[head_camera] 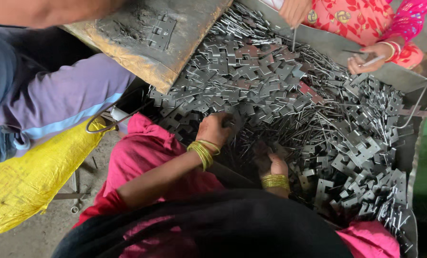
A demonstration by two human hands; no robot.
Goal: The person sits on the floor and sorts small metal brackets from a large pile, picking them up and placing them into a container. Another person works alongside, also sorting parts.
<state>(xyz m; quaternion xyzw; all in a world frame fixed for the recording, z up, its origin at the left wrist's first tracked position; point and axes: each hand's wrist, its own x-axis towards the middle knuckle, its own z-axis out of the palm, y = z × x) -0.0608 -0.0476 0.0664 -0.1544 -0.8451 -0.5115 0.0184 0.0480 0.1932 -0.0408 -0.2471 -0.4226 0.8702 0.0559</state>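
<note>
The heap of grey metal hinge plates (pixel 289 91) is filling the centre & right of the frame, mixed w/ thin metal pins (pixel 332 126), all lying in a big metal tray (pixel 404 79) that is running from top centre to lower right.

Your left hand (pixel 215 129) is sitting at centre frame, fingers curled down into the plates at the near edge of the heap; can't tell if it's actually holding one. Gold bangles (pixel 204 152) are showing on that wrist. Your right hand (pixel 272 162) is lying just right of it, lower centre, fingers buried among plates & pins; grip is hidden, so can't tell if it's wide or narrow.

Top right: a co-worker in a red flowered sleeve (pixel 366 19) is working the far side of the tray. One hand (pixel 293 10) is pinching a pin that's hanging down over the heap, the other hand (pixel 366 57) is holding another pin.

Upper left: a rusty metal block (pixel 142 33) is resting w/ a joined hinge (pixel 162 31) on top. Lower left: a yellow sack (pixel 27 181) is lying on the floor, beside another person's purple trouser leg (pixel 60 95).
</note>
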